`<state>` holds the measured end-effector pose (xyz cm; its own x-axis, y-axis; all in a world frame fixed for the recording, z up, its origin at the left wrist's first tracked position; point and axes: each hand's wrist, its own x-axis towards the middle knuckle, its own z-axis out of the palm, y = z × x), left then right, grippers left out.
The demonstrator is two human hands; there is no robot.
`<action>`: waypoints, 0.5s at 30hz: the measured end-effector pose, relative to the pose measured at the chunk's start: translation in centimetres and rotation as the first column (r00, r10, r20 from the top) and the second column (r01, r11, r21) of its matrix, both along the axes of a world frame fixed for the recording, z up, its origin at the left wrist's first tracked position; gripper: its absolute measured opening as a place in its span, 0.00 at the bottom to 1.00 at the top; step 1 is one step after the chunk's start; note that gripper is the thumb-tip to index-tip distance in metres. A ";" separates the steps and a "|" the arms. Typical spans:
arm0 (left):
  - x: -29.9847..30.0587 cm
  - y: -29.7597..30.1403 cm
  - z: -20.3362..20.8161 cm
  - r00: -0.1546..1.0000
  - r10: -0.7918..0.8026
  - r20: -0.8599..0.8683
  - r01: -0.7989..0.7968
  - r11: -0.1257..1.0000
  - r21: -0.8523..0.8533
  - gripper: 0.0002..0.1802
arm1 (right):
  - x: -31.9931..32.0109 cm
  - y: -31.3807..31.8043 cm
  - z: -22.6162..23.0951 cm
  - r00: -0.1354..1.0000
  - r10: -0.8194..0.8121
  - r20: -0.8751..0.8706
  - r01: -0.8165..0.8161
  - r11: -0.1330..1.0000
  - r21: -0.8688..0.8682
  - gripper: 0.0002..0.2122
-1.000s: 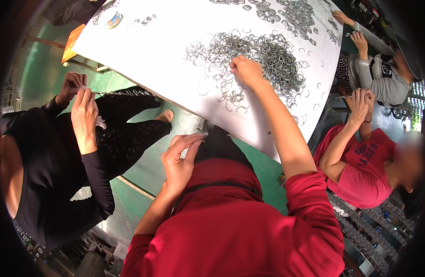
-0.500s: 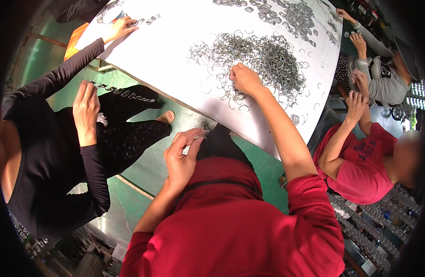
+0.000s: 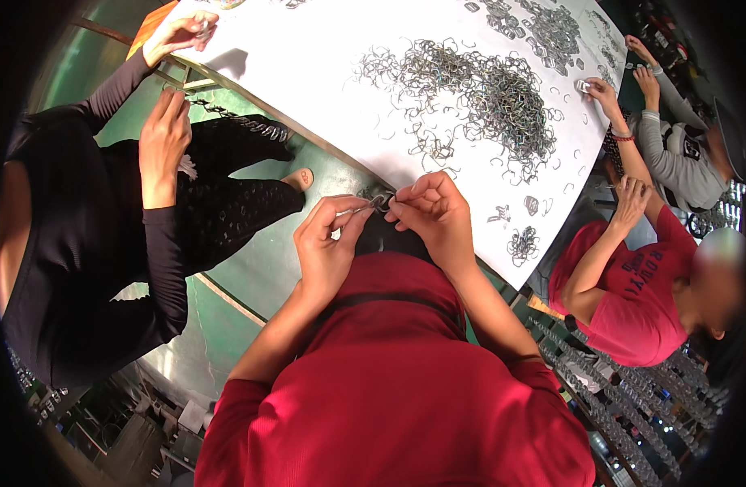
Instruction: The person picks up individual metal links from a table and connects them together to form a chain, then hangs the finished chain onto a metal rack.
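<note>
In front of my waist, just off the near table edge, my left hand [image 3: 324, 247] pinches a shiny metal link [image 3: 376, 202] between thumb and fingertips. My right hand [image 3: 439, 217] meets it from the other side, its thumb and fingers closed on a small, dark open metal ring [image 3: 385, 206]. The two pieces touch or overlap between my fingertips; whether they are joined I cannot tell. Beyond my hands, a loose pile of C-shaped open metal rings [image 3: 515, 114] spreads over the white tabletop [image 3: 308, 81].
At the left, a co-worker in black holds a dangling metal chain [image 3: 243, 122]. Another co-worker in a red shirt [image 3: 632, 284] sits at the right. A heap of flat metal links [image 3: 551, 36] lies at the far side; a small ring cluster [image 3: 523, 245] sits near the right corner.
My right hand has left the ring pile and come back to my left hand, bringing an open ring. My left hand has risen slightly to the right. The left co-worker's far hand has lifted off the table.
</note>
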<state>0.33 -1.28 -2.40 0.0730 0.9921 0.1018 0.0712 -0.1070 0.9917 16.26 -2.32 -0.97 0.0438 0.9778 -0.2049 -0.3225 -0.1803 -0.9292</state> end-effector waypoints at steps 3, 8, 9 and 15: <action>0.2 -0.1 0.1 1.000 -0.022 -0.009 0.022 1.000 0.004 0.08 | -1.2 -0.1 -0.2 0.997 -0.079 -0.026 0.080 0.995 0.061 0.11; -0.1 1.4 0.3 0.984 -0.097 -0.151 0.122 0.978 0.167 0.04 | -1.0 -0.9 -1.2 0.981 -0.196 -0.004 0.191 0.951 0.243 0.12; -0.2 2.6 0.3 0.972 -0.111 -0.206 0.166 0.949 0.270 0.04 | -0.8 -0.9 -1.6 0.976 -0.216 0.025 0.202 0.941 0.271 0.12; 6.5 14.4 -1.6 0.973 0.016 -0.231 0.058 0.950 0.308 0.05 | 2.0 -0.4 -1.2 0.939 -0.179 0.295 0.042 0.909 0.416 0.14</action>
<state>6.80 13.09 -3.97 0.1512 0.9113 0.3829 0.2849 -0.4111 0.8659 18.25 -2.69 -2.17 0.1527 0.9579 0.2430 0.0073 0.2448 -0.9695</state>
